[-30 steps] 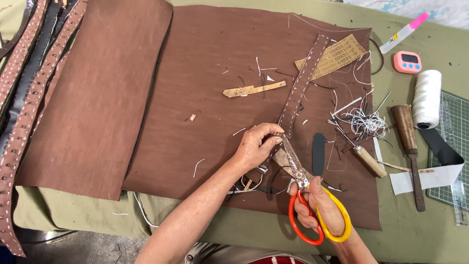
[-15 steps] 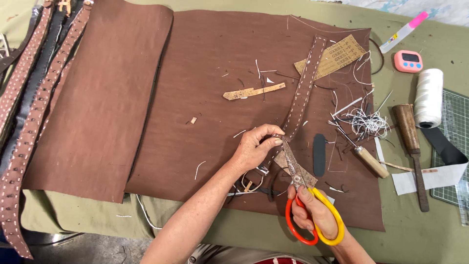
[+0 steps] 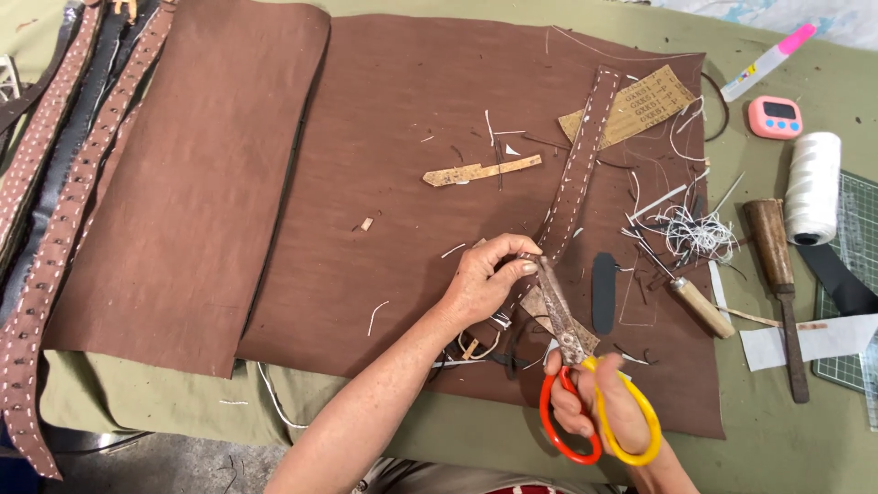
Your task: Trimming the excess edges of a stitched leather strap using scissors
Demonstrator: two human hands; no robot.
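Strap: long brown leather strap (image 3: 579, 165) with pale stitching down both edges, lying slantwise on the right half of the brown cloth (image 3: 384, 119); its near end sits at the scissor blades.
Scissors: rusty, mottled blades, one orange and one yellow loop handle; scissors (image 3: 572, 352) point away from the person, tips at the strap's end.
Right hand: right hand (image 3: 599, 407) closed through the handle loops, gripping the scissors.
Left hand: left hand (image 3: 485, 279) pinched shut on the strap's near end, fingertips touching the blade tips.
Around the strap: thread scraps and offcuts scattered on the cloth, a tan leather sliver (image 3: 480, 171) to the left, a small black oval piece (image 3: 604, 293) just right of the blades.
Right edge: wooden-handled awl (image 3: 700, 306), a darker wooden-handled tool (image 3: 777, 274), white thread spool (image 3: 812, 187), pink timer (image 3: 775, 116).
Far left: more studded straps (image 3: 55, 210) lying lengthwise.
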